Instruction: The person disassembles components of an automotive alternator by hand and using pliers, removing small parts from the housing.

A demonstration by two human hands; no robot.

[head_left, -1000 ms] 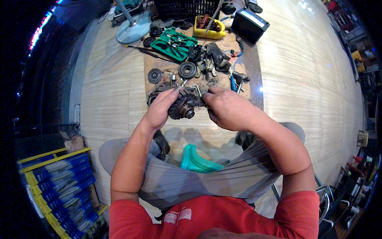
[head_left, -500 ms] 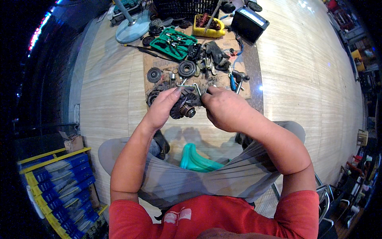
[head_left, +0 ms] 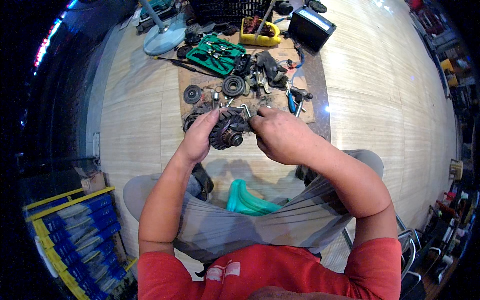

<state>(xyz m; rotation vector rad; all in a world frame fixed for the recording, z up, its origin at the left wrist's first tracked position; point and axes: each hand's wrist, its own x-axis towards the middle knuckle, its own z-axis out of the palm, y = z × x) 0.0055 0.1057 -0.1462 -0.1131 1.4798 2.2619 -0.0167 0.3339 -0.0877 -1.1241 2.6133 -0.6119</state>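
Note:
My left hand (head_left: 197, 137) grips a dark finned rotor assembly (head_left: 228, 131) with a stepped metal shaft end, thumb over its upper edge. At its right side my right hand (head_left: 277, 132) is closed around the lower end of a bent silver tool (head_left: 245, 110), whose crank shape lies over the top of the assembly; what exactly the fingertips grip is partly hidden. Just beyond my hands on the stained cardboard lie a black ring part (head_left: 233, 86), a smaller black disc (head_left: 192, 94), a small metal socket (head_left: 215, 96) and a hammer (head_left: 301, 95) beside blue-handled pliers (head_left: 291, 102).
Farther back are a green tool tray (head_left: 216, 54), a yellow container (head_left: 260, 33), a black battery (head_left: 311, 29) and a round pale stand base (head_left: 159, 45). A green plastic piece (head_left: 247, 202) lies between my legs; a blue-and-yellow rack (head_left: 80, 235) stands at lower left.
Both hands have shifted slightly with the rotor assembly and tool between them, which dipped out of sight behind the left thumb a little less now. Grips look the same.

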